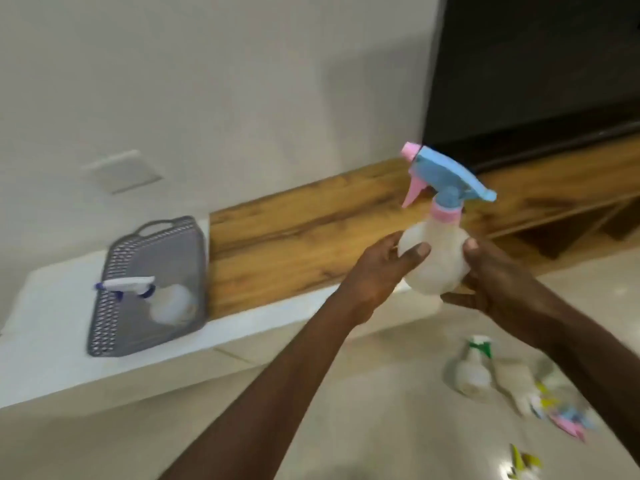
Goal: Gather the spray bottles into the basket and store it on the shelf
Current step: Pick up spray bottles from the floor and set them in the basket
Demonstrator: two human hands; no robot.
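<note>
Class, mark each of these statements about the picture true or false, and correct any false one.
1. Both hands hold the blue-and-pink spray bottle. True.
2. The grey basket is empty. False: one white-and-blue bottle lies in it.
3. The basket sits on the floor. False: it rests on the white ledge.
4. More bottles lie on the floor. True.

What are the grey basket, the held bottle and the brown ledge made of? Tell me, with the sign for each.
Grey basket: likely moulded plastic, matt, with perforated lattice walls.
Held spray bottle: probably translucent plastic, milky; its blue-and-pink trigger head looks opaque.
Brown ledge: wood or wood-look laminate, showing grain streaks; which one is unclear.
</note>
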